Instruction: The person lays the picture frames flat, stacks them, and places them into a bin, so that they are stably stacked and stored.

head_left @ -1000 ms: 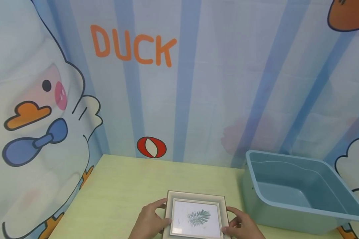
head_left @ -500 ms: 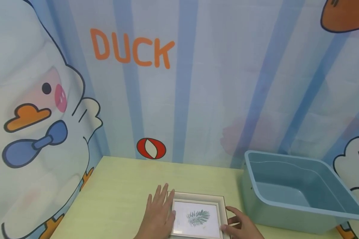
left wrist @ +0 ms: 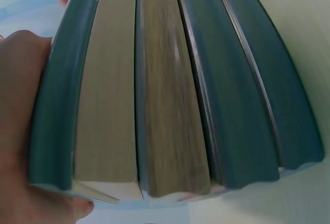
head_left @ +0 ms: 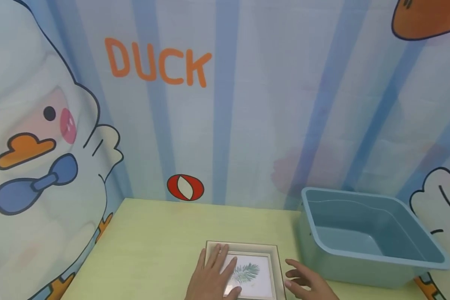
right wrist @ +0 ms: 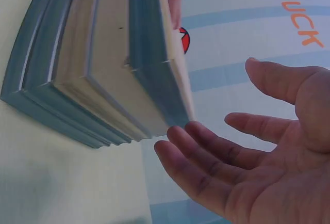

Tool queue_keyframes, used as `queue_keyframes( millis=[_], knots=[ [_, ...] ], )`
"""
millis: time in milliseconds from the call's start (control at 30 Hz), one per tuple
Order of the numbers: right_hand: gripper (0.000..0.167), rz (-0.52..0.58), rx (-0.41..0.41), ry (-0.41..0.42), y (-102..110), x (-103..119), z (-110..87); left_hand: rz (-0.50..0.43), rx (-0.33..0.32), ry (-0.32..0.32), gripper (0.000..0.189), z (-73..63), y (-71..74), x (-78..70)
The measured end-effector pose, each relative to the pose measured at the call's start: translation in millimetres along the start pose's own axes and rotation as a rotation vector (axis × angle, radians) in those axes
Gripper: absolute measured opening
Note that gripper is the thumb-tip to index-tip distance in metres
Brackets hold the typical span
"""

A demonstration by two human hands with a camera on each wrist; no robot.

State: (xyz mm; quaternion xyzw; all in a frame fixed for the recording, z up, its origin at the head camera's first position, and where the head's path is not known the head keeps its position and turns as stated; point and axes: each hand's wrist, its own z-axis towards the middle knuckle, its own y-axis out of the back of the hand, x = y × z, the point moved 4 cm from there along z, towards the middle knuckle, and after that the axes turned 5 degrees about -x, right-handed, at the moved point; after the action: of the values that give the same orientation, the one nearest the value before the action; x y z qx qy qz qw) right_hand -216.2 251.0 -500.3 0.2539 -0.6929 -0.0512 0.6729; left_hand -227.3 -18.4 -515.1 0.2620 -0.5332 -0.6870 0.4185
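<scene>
A picture frame (head_left: pixel 273 266) with a pale border and a green leaf print lies face up near the bottom of the head view. The wrist views show it tops a stack of several frames (left wrist: pixel 170 90), with teal, beige and brownish edges. My left hand (head_left: pixel 211 277) rests flat over the frame's left side, fingers stretched across the border and onto the print. Off the frame's right edge is my right hand (head_left: pixel 309 283), its fingers loosely spread. In the right wrist view its fingertips are right at the stack's corner, with nothing held in the palm (right wrist: pixel 273 182).
A blue-green plastic tub (head_left: pixel 360 258) stands to the right on the pale yellow-green table (head_left: pixel 161 237). Behind the table hangs a striped blue cloth (head_left: pixel 262 104) printed with ducks and orange lettering.
The left hand has let go of the frame's left edge and come to lie flat on top. The right hand has released the right edge and drawn slightly away. The camera view has shifted a little.
</scene>
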Motion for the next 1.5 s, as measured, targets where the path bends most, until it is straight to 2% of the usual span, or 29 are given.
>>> queue_keyframes(
  millis=[100, 200, 267, 367, 500, 600, 633, 700, 767, 867, 1000, 1067, 1133, 1300, 1400, 1500],
  knots=[
    [0.062, -0.008, -0.006, 0.034, 6, 9, -4.8, 0.032, -0.015, -0.018, 0.068, -1.5, -3.0, -1.0],
    [0.060, 0.020, -0.044, 0.018, 16, 18, -10.5, 0.044, -0.008, -0.015, 0.068, -3.3, -3.4, -1.7],
    [0.056, 0.025, -0.114, 0.036, 25, 25, -15.4, 0.036, 0.002, -0.009, 0.068, -4.1, -2.7, -1.8],
    [0.049, -0.018, -0.290, 0.017, 47, 37, -23.4, 0.020, 0.009, -0.004, 0.067, -4.6, -2.5, -1.5],
    [0.039, -0.221, -0.602, 0.083, 90, 50, -31.2, 0.020, -0.007, -0.003, 0.067, -4.0, -3.5, -0.9],
    [0.034, -0.452, -0.819, 0.172, 131, 45, -36.2, 0.030, -0.034, -0.009, 0.067, -3.6, -4.6, -0.9],
    [0.034, -0.519, -0.872, 0.184, 145, 40, -37.4, 0.033, -0.044, -0.012, 0.067, -3.3, -4.8, -1.0],
    [0.036, -0.652, -0.922, 0.169, 173, 26, -38.7, 0.041, -0.068, -0.016, 0.067, -3.2, -4.9, -1.2],
    [0.039, -0.771, -0.923, 0.120, 199, 10, -38.7, 0.039, -0.087, -0.020, 0.066, -2.9, -4.4, -1.5],
    [0.044, -0.882, -0.858, 0.000, 229, -17, -37.7, 0.030, -0.094, -0.022, 0.066, -2.6, -4.1, -1.9],
    [0.047, -0.923, -0.765, -0.185, 250, -47, -37.3, 0.028, -0.077, -0.019, 0.066, -1.9, -4.4, -1.9],
    [0.045, -0.933, -0.742, -0.238, 254, -56, -37.3, 0.030, -0.070, -0.016, 0.066, -2.1, -4.8, -1.7],
    [0.041, -0.946, -0.749, -0.221, 255, -62, -37.4, 0.029, -0.070, -0.015, 0.066, -2.4, -4.8, -1.7],
    [0.035, -0.981, -0.785, -0.088, 255, -70, -37.2, 0.023, -0.092, -0.021, 0.066, -2.4, -4.3, -1.9],
    [0.048, -0.993, -0.733, -0.104, 257, -76, -37.3, 0.029, -0.087, -0.025, 0.066, -2.9, -3.4, -1.4],
    [0.070, -1.006, -0.669, -0.177, 258, -81, -37.4, 0.037, -0.072, -0.023, 0.066, -3.0, -3.1, -1.1]
  ],
)
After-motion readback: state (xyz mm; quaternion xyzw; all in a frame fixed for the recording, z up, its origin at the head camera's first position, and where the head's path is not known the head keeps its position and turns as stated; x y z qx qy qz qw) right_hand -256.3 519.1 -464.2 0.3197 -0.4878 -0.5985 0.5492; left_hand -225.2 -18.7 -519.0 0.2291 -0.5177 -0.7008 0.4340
